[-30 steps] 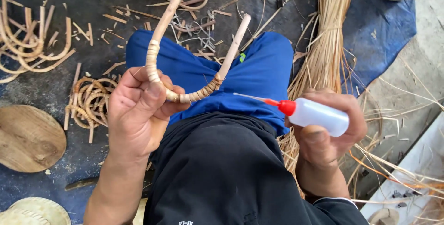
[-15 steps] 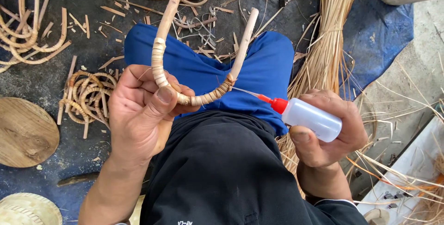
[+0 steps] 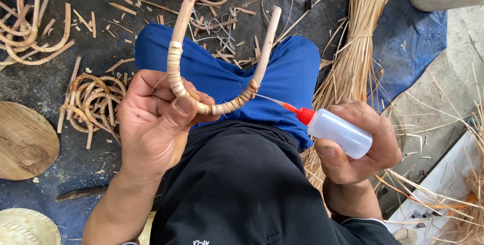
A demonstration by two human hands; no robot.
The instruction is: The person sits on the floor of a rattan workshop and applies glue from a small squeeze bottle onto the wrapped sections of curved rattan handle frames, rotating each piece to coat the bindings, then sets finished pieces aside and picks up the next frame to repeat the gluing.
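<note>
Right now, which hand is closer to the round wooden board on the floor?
Left. The left hand holds the bent cane, nearer the wooden board. The right hand holds a squeeze bottle, far across.

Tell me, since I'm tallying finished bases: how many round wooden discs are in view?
1: a round wooden disc lies on the floor at the left edge, left of the left hand holding the bent rattan handle. Others may lie outside the frame.

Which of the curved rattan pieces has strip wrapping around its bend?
The U-shaped rattan piece held in the left hand. Its bend is bound with flat strips; the loose curved pieces and coils on the floor look unwrapped.
</note>
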